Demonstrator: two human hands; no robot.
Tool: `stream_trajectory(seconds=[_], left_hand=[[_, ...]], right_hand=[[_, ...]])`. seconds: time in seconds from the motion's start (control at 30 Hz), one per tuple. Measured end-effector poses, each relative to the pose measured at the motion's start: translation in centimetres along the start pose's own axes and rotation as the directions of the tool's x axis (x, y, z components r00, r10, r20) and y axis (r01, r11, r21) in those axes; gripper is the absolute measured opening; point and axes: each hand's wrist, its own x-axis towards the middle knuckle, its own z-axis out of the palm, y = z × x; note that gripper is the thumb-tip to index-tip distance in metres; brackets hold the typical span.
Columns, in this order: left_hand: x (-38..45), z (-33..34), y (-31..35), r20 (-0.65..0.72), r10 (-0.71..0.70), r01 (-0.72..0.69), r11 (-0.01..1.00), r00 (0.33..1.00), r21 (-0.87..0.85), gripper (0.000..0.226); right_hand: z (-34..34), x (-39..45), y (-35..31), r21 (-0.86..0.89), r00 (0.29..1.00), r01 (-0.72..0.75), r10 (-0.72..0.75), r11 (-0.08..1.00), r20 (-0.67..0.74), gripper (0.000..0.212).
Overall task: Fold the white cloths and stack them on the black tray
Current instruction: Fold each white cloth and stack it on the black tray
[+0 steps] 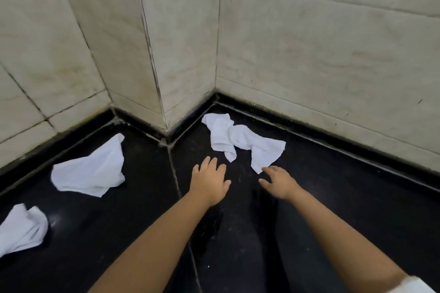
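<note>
On the black stone surface (pixel 333 197), beneath the tiled wall corner (pixel 181 54), three white cloths are recorded, all unfolded. Item one: a crumpled cloth (pixel 240 140), twisted along its length, is laid nearest the corner, directly ahead of both hands. Item two: a loosely flattened cloth (pixel 92 171) is placed well to the left. Item three: a bunched cloth (pixel 21 228) is cut by the left edge of view. Black tray: not seen; whether the dark surface itself serves as the tray cannot be told. Left hand (pixel 209 181): held palm down with fingers spread, empty, just short of the crumpled cloth's lower fold. Right hand (pixel 278 181): fingers spread and slightly curled, empty, with fingertips at or touching the cloth's nearest corner; contact cannot be confirmed. Step in hand, as judged: the crumpled cloth is about to be taken up for folding; no cloth is yet folded or stacked. Handling note: two adjacent corners should be found and pinched, one per hand, and the twist shaken or drawn out before any fold is made. Soft towelling of this kind is likely to cling to itself, so the cloth is best smoothed flat on the surface first, then edges matched.
</note>
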Motion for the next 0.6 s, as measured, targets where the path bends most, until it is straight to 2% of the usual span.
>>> stream_trajectory(seconds=[0.17, 0.3, 0.37, 0.43, 0.5, 0.6], left_hand=[[2.7, 3.9, -2.2, 0.09, 0.011, -0.007, 0.999, 0.996, -0.05, 0.052], [3.7, 5.8, -3.6, 0.101, 0.026, -0.021, 0.998, 0.995, -0.058, 0.05], [4.1, 6.3, -4.0, 0.081, 0.034, -0.028, 0.997, 0.996, -0.067, 0.049], [4.4, 6.6, -3.9, 0.037, 0.055, -0.052, 0.995, 0.998, -0.088, 0.049], [4.8, 6.6, -2.7, -0.029, 0.086, -0.089, 0.987, 0.996, -0.136, 0.048], [5.0, 6.7, 0.8, -0.114, 0.181, -0.202, 0.956, 0.977, -0.213, 0.052]], right_hand=[[2.6, 5.1, -1.5, 0.025, 0.999, -0.042, 0.042, 0.999, 0.007, 0.046], [3.5, 7.4, -2.6, -0.049, 0.983, -0.12, 0.111, 0.992, -0.145, 0.037], [3.6, 7.9, -2.3, 0.065, 0.958, -0.098, 0.112, 0.993, -0.266, 0.031], [3.1, 7.3, -1.3, 0.25, 0.934, -0.032, 0.118, 0.968, -0.338, 0.023], [1.6, 5.1, 0.3, 0.417, 0.929, 0.031, 0.128, 0.908, -0.348, 0.018], [-0.6, 0.7, 3.2, 0.515, 0.942, 0.102, 0.084, 0.851, -0.324, 0.02]])
